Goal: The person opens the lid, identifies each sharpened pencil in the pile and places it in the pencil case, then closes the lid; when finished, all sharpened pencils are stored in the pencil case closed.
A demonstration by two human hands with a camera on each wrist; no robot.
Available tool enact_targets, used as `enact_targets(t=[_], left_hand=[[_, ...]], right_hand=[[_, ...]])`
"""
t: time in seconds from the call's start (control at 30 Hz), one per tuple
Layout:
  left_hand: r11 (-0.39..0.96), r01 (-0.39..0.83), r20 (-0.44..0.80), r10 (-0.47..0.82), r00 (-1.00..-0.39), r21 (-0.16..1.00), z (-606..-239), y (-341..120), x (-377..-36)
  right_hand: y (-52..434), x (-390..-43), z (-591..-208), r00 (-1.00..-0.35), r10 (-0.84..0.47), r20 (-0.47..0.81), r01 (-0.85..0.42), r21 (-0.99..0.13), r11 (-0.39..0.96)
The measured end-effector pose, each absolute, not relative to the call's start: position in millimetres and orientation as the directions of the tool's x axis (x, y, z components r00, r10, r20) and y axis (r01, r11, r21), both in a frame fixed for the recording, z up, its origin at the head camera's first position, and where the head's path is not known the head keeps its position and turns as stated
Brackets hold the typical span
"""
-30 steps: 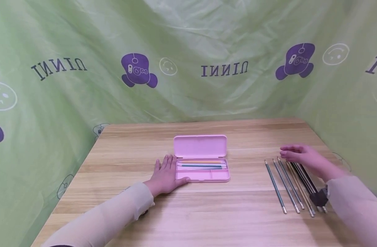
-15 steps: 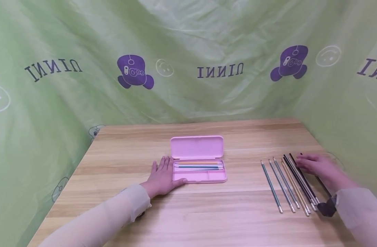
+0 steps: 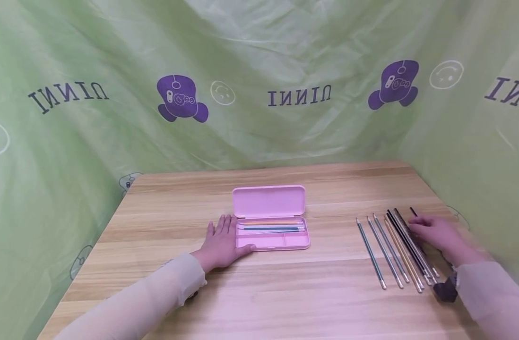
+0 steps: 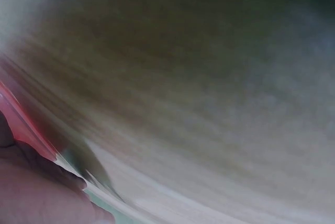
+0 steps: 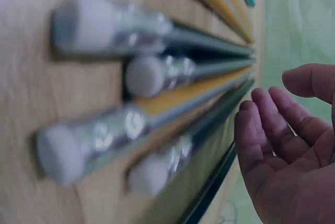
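Observation:
My left hand (image 3: 220, 243) lies flat with spread fingers against the left side of a pink pencil case (image 3: 272, 248), its thumb along the front edge. The case's lid (image 3: 269, 201) stands open, and several pencils (image 3: 271, 228) lie in the long rear compartment. At the right, my right hand (image 3: 440, 236) is low beside a bunch of dark pencils (image 3: 412, 245). In the right wrist view its fingers (image 5: 280, 135) are gently bent, thumb apart, with nothing between them. One dark pencil (image 3: 413, 211) is partly hidden by this hand.
Left of the dark pencils lie yellow pencils (image 3: 403, 255), bluish ones (image 3: 388, 252) and a teal pencil (image 3: 371, 252), eraser ends toward me. The wooden table (image 3: 285, 293) is enclosed by a green printed curtain (image 3: 251, 137).
My right hand has moved from above the dark pencils to their right side and lower. The left hand stays at the case. The head view has shifted slightly.

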State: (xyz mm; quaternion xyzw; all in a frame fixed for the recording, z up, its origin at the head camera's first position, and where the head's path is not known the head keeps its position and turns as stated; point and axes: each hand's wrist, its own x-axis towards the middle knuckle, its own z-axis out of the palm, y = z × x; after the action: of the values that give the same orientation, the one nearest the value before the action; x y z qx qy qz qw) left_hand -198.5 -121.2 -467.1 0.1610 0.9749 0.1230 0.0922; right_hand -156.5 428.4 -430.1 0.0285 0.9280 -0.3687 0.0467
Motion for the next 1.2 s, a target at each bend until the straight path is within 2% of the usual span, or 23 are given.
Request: enact_targets(t=[0.33, 0.6, 0.83, 1.2], left_hand=[[0.913, 0.297, -0.134, 0.343, -0.93, 0.28, -466.6, -121.8, -200.6], [0.913, 0.295, -0.141, 0.343, -0.929, 0.281, -466.8, -122.0, -199.3], [0.916, 0.291, -0.144, 0.338, -0.93, 0.276, -468.0, -121.8, -199.2], [0.915, 0.289, -0.16, 0.342, -0.926, 0.281, -458.7, -119.2, -196.8]], right_hand=[[418.7, -159.9, -428.6, -0.997, -0.006, -0.079, 0.039, -0.559, 0.828], [407.3, -158.8, -425.0, -0.998, -0.02, -0.065, 0.019, -0.551, 0.834], [395.5, -159.7, -424.9, -0.994, -0.023, -0.103, 0.04, -0.575, 0.817], [383.0, -160.3, -428.3, -0.995, -0.057, -0.08, -0.006, -0.529, 0.848]])
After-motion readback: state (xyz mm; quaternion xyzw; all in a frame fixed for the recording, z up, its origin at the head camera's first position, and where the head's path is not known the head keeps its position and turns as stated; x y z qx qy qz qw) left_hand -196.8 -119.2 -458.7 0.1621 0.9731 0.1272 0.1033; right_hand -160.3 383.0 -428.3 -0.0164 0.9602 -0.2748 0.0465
